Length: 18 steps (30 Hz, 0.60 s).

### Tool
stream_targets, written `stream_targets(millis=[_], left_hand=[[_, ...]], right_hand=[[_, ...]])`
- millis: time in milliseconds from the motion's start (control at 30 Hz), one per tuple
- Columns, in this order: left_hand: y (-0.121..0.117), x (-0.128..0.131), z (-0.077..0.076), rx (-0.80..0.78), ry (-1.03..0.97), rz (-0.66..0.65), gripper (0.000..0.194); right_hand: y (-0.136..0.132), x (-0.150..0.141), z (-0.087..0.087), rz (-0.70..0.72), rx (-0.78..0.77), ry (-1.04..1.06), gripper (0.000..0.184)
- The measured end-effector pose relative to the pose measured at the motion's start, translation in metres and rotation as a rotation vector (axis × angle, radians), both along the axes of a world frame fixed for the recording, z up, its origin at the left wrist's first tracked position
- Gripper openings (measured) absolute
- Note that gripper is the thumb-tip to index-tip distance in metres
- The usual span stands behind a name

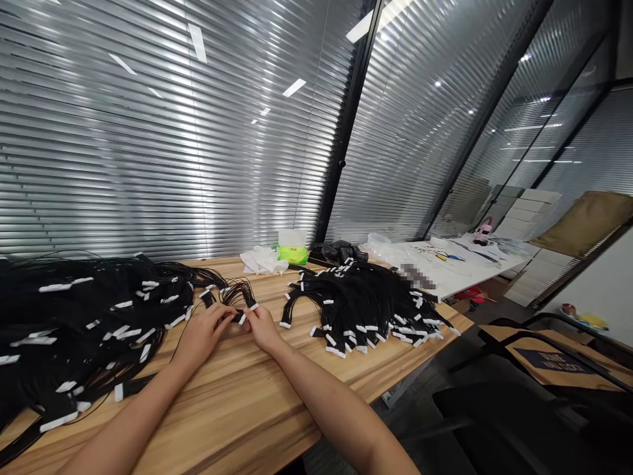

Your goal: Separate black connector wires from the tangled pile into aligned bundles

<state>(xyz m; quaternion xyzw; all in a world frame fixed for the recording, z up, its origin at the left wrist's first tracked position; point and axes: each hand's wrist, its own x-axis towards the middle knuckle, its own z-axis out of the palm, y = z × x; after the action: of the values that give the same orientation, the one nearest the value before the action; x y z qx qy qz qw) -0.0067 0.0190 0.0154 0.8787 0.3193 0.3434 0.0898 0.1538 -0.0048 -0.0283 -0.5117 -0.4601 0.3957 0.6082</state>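
Note:
Over the wooden table [237, 422], my left hand [204, 333] and my right hand [263, 328] are close together, fingers closed on a black wire cable [241, 289] with white end connectors. Its thin wires arch up behind my fingers. One white connector [254, 306] shows at my right fingertips, and another white end lies between the hands. Left of my hands spreads a large heap of black cables [106, 297] with white connectors. A second pile of such cables [366, 297] lies to the right. My fingers partly hide the held piece.
Behind the piles are crumpled tissues [264, 260], a green tissue pack [292, 254] and a black object [341, 251]. A white table [459, 280] with tools and plastic adjoins on the right. Window blinds rise behind. A black chair [499, 422] stands at the lower right.

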Motion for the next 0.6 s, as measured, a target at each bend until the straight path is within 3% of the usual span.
stream_targets(millis=[167, 433, 600], left_hand=[[0.001, 0.001, 0.001, 0.022, 0.122, 0.03, 0.028], [0.005, 0.0, 0.0, 0.287, 0.183, 0.08, 0.034], [0.005, -0.003, -0.001, 0.119, 0.096, 0.063, 0.036]], right_hand=[[0.002, 0.002, -0.007, 0.006, -0.019, 0.0, 0.027], [0.013, 0.008, 0.002, 0.012, -0.039, 0.237, 0.028], [0.009, 0.019, 0.015, 0.017, 0.005, 0.435, 0.031]])
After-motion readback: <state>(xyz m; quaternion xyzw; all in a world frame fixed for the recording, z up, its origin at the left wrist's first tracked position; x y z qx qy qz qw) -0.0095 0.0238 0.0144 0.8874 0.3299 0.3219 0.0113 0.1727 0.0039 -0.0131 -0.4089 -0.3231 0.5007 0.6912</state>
